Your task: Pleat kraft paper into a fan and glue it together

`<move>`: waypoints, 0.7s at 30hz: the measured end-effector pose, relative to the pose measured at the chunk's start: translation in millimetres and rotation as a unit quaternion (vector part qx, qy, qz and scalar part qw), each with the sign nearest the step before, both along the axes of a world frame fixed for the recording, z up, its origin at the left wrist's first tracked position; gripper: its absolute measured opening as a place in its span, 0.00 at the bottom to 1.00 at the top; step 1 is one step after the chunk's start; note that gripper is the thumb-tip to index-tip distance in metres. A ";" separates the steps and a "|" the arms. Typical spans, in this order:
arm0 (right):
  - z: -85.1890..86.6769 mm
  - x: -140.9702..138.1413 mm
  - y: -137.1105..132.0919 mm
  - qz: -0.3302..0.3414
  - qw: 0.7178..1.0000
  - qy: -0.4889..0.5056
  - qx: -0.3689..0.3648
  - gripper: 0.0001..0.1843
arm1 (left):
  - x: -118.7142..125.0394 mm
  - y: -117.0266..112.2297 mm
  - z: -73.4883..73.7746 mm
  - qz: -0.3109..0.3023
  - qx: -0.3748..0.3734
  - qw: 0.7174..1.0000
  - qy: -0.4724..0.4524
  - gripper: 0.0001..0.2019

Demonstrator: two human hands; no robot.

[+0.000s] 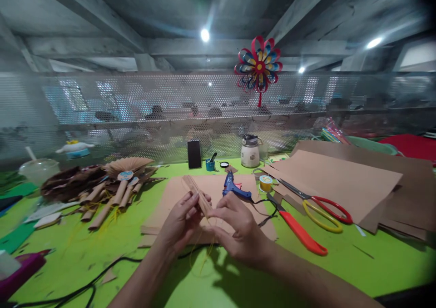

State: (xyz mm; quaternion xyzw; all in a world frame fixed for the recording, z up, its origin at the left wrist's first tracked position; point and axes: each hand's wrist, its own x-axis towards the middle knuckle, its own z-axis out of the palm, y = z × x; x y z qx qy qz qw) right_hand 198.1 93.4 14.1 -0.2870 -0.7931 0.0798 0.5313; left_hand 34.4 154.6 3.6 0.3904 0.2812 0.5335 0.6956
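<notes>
My left hand (180, 217) is closed round a narrow bundle of pleated brown paper (195, 186), held at a slant above the paper stack. Close by, my right hand (243, 228) has its thumb and forefinger at the bundle's lower end, where yellow thread (206, 255) hangs in loose loops. The fingertips seem to pinch this thread, though the exact grip is hard to see. Behind the hands, a blue glue gun (235, 189) lies on a stack of brown paper (170, 194). A spool of yellow thread (265, 183) is to its right.
Scissors with red and yellow handles (322, 212) and an orange-handled cutting tool (303, 235) lie rightward, by large brown sheets (340, 176). Finished paper fans (122, 181) are piled left. A black cable (112, 265) crosses the green table (384, 271). A phone (194, 154) and bottle (250, 153) stand behind.
</notes>
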 end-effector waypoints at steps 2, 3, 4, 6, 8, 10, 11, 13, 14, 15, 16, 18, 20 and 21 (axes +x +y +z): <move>-2.4 -2.8 -1.1 -0.017 0.999 -0.027 0.006 0.11 | 1.5 -0.1 -0.3 0.003 -0.004 1.000 0.010 0.09; -3.5 -3.9 -1.5 -0.022 0.999 -0.033 0.007 0.12 | 2.0 -0.5 -0.2 0.000 -0.005 1.000 0.014 0.09; -4.5 -4.9 -1.7 -0.025 0.999 -0.033 0.007 0.12 | 2.2 -0.9 -0.1 -0.003 -0.004 1.000 0.017 0.08; -6.5 -6.4 -1.9 -0.033 0.999 -0.019 0.006 0.13 | 2.3 -1.5 0.2 -0.005 0.005 1.000 0.016 0.07; -8.5 -7.5 -1.9 -0.040 0.999 -0.004 0.006 0.12 | 2.3 -1.7 0.3 -0.002 0.011 1.000 0.014 0.07; -10.1 -8.3 -2.0 -0.043 0.999 -0.009 0.004 0.12 | 2.7 -1.4 0.1 0.004 0.012 1.000 0.015 0.07; -10.5 -8.6 -2.0 -0.044 0.999 -0.018 0.002 0.12 | 3.1 -1.2 -0.1 0.006 0.010 1.000 0.016 0.07; -10.4 -8.5 -2.0 -0.043 0.999 -0.033 0.004 0.12 | 3.9 -0.9 -0.4 0.007 0.009 1.000 0.013 0.07; -9.7 -7.8 -1.6 -0.041 0.999 -0.031 0.010 0.12 | 4.2 -0.7 -0.3 0.006 0.009 1.000 0.010 0.06; -8.9 -6.6 -0.6 -0.039 0.999 -0.021 0.017 0.12 | 4.2 -0.5 0.0 0.008 0.010 1.000 0.007 0.06; -7.9 -4.8 1.1 -0.039 0.999 -0.002 0.027 0.11 | 4.0 -0.2 0.5 0.012 0.010 1.000 0.004 0.05; -6.6 1.3 7.6 -0.051 0.997 0.046 0.032 0.08 | 3.0 0.8 2.5 0.029 0.003 1.000 -0.002 0.04; -7.6 10.1 18.7 -0.079 0.993 0.083 -0.005 0.06 | 1.8 2.3 5.1 0.054 -0.011 0.998 -0.008 0.04; -9.3 15.3 25.9 -0.096 0.990 0.093 -0.039 0.08 | 1.3 3.3 6.4 0.067 -0.021 0.997 -0.011 0.04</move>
